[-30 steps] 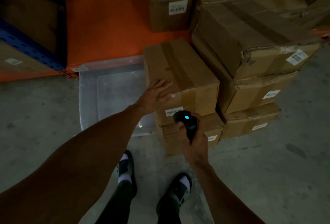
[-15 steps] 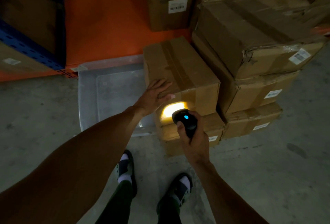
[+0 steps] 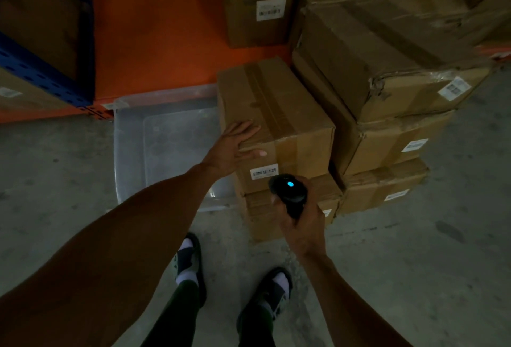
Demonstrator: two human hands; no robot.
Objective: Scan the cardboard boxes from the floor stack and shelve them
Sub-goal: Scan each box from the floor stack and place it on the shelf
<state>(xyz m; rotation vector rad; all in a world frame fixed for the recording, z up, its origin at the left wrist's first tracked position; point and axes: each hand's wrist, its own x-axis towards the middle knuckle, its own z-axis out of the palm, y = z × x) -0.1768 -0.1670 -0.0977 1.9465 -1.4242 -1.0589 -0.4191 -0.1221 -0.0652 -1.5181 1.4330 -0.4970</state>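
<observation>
— Two hands in view; what sits furthest left?

— At the far left stands a blue shelf upright [image 3: 41, 70] with an orange shelf deck [image 3: 154, 37] beside it. Just right of that, on the concrete floor [image 3: 55, 167], lies a clear plastic bin [image 3: 166, 142].

— And the left hand?

— The left hand [image 3: 232, 147] rests flat on the near left corner of the top cardboard box [image 3: 273, 114], fingers straight on the lid and thumb laid along the front face. It curls round nothing.

— Where is that box?

— It sits on top of the floor stack, on a lower box [image 3: 276, 208], touching the bin's right side. A white barcode label [image 3: 264, 172] shows on its front face, just below the thumb.

— The right hand?

— The right hand [image 3: 301, 219] grips a black handheld scanner [image 3: 289, 191], fingers wrapped round the handle. The scanner's head, with a small blue light on top, hangs just beside the label, to its right.

— Further right?

— A taller stack of boxes [image 3: 387, 114] stands against the first, each with a white label, and another labelled box [image 3: 260, 9] sits on the orange deck behind. Below, two feet in socks and sandals [image 3: 190, 258] stand on the floor.
</observation>
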